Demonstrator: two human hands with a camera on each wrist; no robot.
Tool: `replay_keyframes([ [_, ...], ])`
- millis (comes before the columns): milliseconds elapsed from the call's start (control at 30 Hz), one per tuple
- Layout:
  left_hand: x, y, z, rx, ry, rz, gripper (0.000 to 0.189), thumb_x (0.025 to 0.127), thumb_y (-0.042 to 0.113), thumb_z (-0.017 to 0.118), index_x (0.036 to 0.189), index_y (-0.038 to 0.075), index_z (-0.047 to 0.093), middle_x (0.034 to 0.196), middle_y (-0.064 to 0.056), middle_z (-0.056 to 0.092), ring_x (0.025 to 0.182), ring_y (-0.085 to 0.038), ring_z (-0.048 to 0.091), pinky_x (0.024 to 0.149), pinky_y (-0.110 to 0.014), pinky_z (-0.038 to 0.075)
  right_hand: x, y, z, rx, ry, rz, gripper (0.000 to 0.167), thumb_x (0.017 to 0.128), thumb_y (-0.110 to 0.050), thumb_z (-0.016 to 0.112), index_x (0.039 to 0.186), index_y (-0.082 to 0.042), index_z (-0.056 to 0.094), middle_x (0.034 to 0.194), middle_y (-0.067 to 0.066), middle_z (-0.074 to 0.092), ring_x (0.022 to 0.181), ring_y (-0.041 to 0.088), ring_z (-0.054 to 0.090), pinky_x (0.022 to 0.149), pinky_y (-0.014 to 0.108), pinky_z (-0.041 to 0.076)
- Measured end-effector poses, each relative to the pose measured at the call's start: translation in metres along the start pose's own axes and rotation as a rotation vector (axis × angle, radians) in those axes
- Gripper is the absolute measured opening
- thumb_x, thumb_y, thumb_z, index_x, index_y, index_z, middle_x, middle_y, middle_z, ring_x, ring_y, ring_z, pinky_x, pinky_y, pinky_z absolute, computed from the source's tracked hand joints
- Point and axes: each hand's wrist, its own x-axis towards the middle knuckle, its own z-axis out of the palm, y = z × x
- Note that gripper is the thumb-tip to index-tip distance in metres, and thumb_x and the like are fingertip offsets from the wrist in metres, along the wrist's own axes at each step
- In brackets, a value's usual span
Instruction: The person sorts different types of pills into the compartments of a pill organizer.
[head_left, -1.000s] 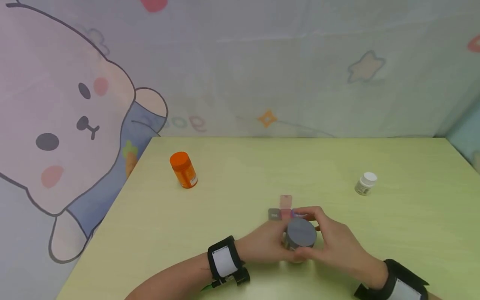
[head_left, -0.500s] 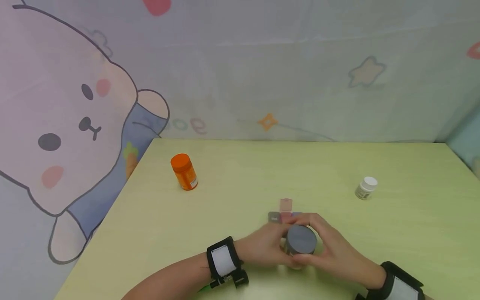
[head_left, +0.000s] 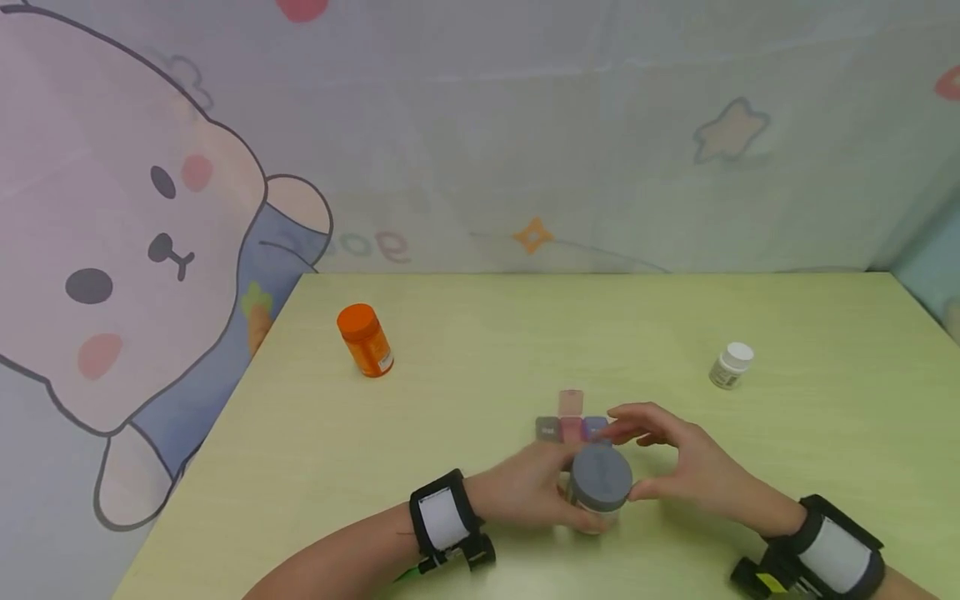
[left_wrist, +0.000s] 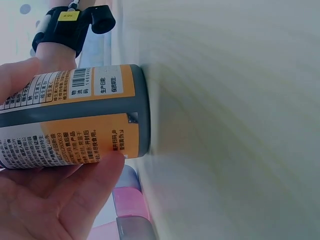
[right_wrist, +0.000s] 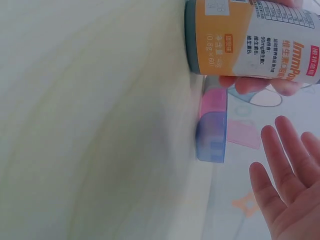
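Note:
A supplement bottle with a grey lid (head_left: 602,472) stands upright near the front of the table. Its orange, white and grey label (left_wrist: 75,125) carries dense print. My left hand (head_left: 531,487) grips it round the body from the left, thumb on the near side. On the right, my right hand (head_left: 688,460) has its fingers loosely spread and holds nothing, with the thumb tip close to the lid's edge. Just behind the bottle lies a small pill organizer (head_left: 572,429) with grey, pink and blue compartments. Its pink flap (head_left: 571,402) is raised; the left hand partly hides the front.
An orange bottle (head_left: 366,342) stands at the back left of the yellow-green table (head_left: 450,358). Toward the right is a small white bottle (head_left: 731,367). Behind the table hangs a printed cloth (head_left: 480,150) with a cartoon animal.
My right hand had its fingers and thumb round the grey lid; it has let go, spread and moved right. My left hand keeps its grip on the bottle.

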Motion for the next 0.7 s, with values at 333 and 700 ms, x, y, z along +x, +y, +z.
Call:
replay_keyframes([
  [333, -0.001, -0.001, 0.004, 0.034, 0.011, 0.018, 0.047, 0.082, 0.023, 0.08, 0.122, 0.014, 0.057, 0.107, 0.015, 0.062, 0.096, 0.004, 0.053, 0.085, -0.016, 0.043, -0.026, -0.021, 0.011, 0.115, 0.012, -0.064, 0.051, 0.086, 0.017, 0.058, 0.131, -0.004, 0.052, 0.132, 0.008, 0.054, 0.121, 0.013, 0.05, 0.089, 0.029, 0.047],
  [700, -0.001, -0.001, -0.001, 0.1, 0.014, 0.026, 0.05, 0.083, 0.026, 0.079, 0.126, 0.014, 0.057, 0.115, 0.014, 0.062, 0.103, 0.006, 0.051, 0.089, -0.014, 0.04, -0.013, -0.029, 0.033, 0.198, -0.061, -0.04, 0.072, 0.089, 0.01, 0.06, 0.151, -0.004, 0.027, 0.155, 0.018, 0.027, 0.143, 0.016, 0.022, 0.105, 0.02, 0.028],
])
